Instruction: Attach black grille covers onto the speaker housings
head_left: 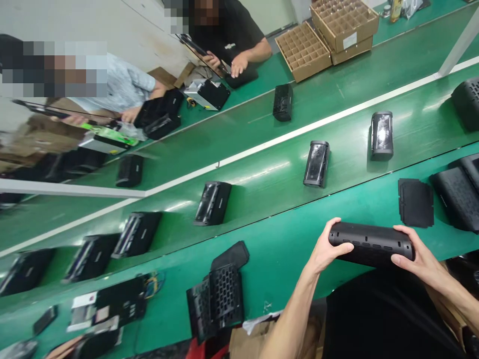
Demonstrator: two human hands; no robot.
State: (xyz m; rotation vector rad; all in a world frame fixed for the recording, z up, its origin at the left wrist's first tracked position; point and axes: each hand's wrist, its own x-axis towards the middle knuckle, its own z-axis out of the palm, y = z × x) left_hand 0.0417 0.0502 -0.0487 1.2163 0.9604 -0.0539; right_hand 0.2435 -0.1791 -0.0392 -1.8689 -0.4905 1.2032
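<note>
In front of my body I hold a long black speaker casing (368, 244) above the green table edge. It has a row of slots along the side facing me. My left hand (326, 249) is closed round its left end, with the thumb on the near side. The other end sits in my right hand (417, 252), its thumb also pressed on the near side. Beyond my right hand lies a stack of thin black sheets (417, 202), and several larger black speaker casings (454, 192) stand beside it. Left of my left hand are black perforated grilles (226, 294) and dark flat pieces (231, 255).
Several black speakers (317, 163) sit spaced along the green conveyor belt (258, 184). Across it, two people work by divided cardboard trays (305, 50) and a white-and-black box (207, 93). A phone (45, 319) lies at the lower left. White metal posts (458, 42) rise from the line.
</note>
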